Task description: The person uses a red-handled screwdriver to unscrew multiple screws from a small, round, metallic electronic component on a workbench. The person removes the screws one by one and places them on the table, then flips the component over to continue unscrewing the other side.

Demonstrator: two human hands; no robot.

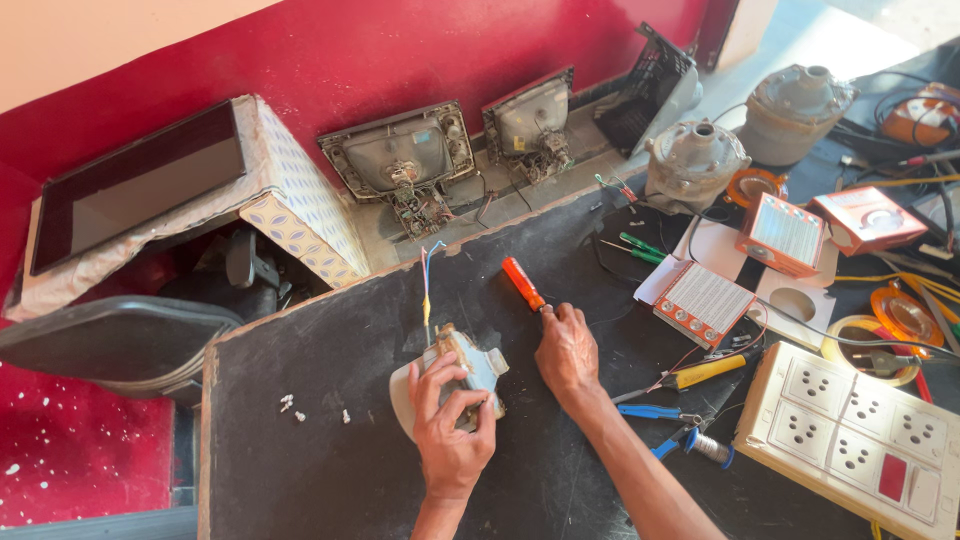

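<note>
Black worktop (330, 440) against a red wall (400, 50); left hand (452, 430) clasps a motor (470, 365), right hand (565, 350) a screwdriver (523, 284)

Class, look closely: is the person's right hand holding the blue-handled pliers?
No: the right hand grips an orange-handled screwdriver, while the blue-handled pliers lie untouched.

Cluttered repair bench against a red wall

A dark tabletop (330, 440) stands beside a deep red wall (380, 50); old picture tubes (405, 160) lean there, daylight brightening the floor (850, 30) beyond.
</note>
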